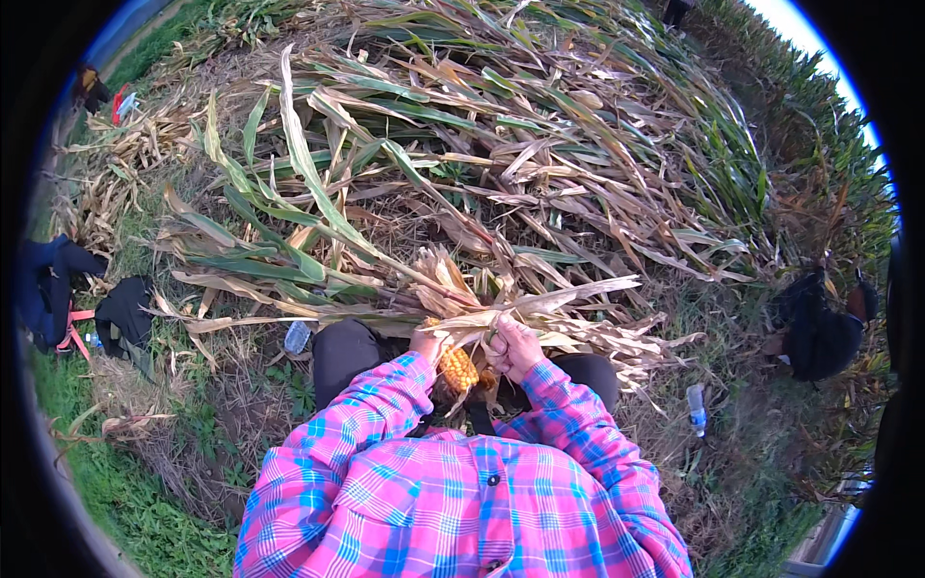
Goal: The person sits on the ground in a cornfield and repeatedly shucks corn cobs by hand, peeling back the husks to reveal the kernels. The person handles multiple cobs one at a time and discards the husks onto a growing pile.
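An ear of corn point(459, 370) with bare yellow-orange kernels points down toward my lap, between my two hands. My left hand point(430, 345) is closed around its left side, with the fingers partly hidden by dry leaves. My right hand point(515, 349) is a closed fist with the thumb uppermost, gripping pale dry corn husk point(472, 326) beside the ear. The husk fans out above both hands, joined to cut corn stalks point(385, 258) that lie across in front of my knees. My sleeves are pink and blue plaid.
Heaped cut corn stalks point(578, 154) cover the ground ahead, with standing corn point(819, 135) at far right. A plastic bottle point(297, 337) lies by my left knee, another bottle point(697, 410) to the right. Dark bundles point(125, 313) lie at left; a dark shape point(819, 326) sits at right.
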`<state>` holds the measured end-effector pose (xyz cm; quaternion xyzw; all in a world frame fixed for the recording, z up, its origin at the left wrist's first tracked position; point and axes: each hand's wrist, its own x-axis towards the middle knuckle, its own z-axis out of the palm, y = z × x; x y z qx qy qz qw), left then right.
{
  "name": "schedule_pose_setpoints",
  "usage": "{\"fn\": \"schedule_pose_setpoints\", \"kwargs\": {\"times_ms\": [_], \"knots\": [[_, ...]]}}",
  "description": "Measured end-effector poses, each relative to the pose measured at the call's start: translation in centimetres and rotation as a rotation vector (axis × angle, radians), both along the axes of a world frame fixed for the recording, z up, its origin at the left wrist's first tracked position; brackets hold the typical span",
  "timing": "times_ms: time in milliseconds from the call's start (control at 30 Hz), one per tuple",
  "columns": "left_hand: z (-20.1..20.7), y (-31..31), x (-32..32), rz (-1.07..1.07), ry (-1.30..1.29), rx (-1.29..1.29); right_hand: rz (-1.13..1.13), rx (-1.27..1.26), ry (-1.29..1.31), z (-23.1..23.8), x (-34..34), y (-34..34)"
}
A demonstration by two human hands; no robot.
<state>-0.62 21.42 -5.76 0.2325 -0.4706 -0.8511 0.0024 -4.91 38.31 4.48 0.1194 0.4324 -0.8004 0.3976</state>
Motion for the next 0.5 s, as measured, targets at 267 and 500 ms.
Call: {"fn": "schedule_pose_setpoints", "kwargs": {"times_ms": [267,500], "knots": [[11.5,-2.4,3.1,-0.022,0.118,0.238,0.946,1.008,1.058,-6.0,2.6,-1.0],[12.1,-3.7,2.4,0.058,0.073,0.44,0.493,0.337,0.782,1.0,3.9,-3.9]]}}
